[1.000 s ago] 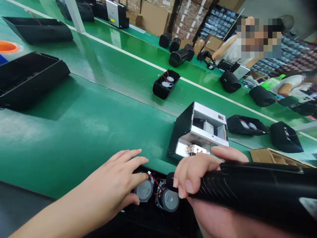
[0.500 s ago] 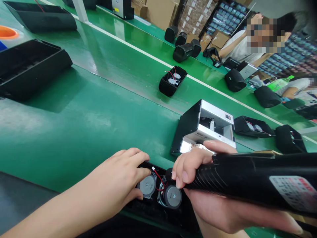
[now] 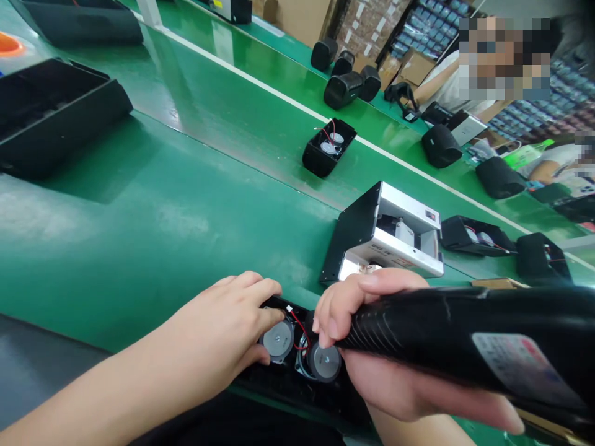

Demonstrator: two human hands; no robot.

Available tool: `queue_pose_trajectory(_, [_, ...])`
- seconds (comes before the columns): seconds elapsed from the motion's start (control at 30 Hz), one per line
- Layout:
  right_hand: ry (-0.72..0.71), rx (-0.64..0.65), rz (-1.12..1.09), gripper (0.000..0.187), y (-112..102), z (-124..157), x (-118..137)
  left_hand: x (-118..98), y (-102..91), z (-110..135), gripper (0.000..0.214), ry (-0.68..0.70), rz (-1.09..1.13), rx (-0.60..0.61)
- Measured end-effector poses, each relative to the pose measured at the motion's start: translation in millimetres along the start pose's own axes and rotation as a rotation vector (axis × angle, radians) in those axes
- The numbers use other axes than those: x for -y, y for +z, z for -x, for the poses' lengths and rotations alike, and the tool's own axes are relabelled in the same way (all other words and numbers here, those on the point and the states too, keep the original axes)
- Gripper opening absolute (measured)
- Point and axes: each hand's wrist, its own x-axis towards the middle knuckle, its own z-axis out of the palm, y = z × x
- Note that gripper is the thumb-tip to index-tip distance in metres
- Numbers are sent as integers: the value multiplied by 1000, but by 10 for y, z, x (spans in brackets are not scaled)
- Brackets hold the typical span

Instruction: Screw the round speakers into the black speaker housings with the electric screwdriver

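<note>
A black speaker housing (image 3: 297, 387) lies at the bottom centre, holding two round speaker drivers. My left hand (image 3: 237, 322) has its thumb and index finger around the left driver (image 3: 277, 342), pressing it at the rim. Wrapped around a black electric screwdriver (image 3: 446, 334) with a printed label is my right hand (image 3: 376, 334). The tool's front end reaches over the housing, near the right driver (image 3: 325, 363); its tip is hidden behind my fingers. A red wire with a white connector (image 3: 289, 308) stands up between the drivers.
A silver-and-black screw feeder (image 3: 356, 232) stands just beyond my right hand. Another housing with drivers (image 3: 328, 152) sits on the green bench. Large black housings (image 3: 69, 127) are at the left. Across the bench are finished speakers (image 3: 344, 90) and a co-worker's arm (image 3: 437, 80).
My right hand and the screwdriver have shifted slightly left, and the tool's angle has changed a little. The silver part inside the screw feeder has changed position. My left hand stays on the driver.
</note>
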Motion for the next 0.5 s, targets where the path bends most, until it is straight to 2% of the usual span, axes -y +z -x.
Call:
queue_pose_trajectory(0.07, [-56, 23, 21, 37, 2, 27, -55, -13, -36, -15, 28, -11, -8, 23])
queue_pose_trajectory(0.17, [-154, 9, 15, 39, 29, 67, -172, -38, -81, -22, 27, -27, -13, 70])
queue_pose_trajectory(0.33, [-144, 49, 10, 35, 24, 86, -289, -21, -60, -3, 28, -22, 10, 38])
queue_pose_trajectory(0.4, [-139, 55, 24, 39, 9, 84, -308, 7, -34, -5, 26, -6, 35, 10])
queue_pose_trajectory(0.5, [-133, 49, -12, 57, 2, 85, -330, 44, -9, -22, 22, 19, 63, -19])
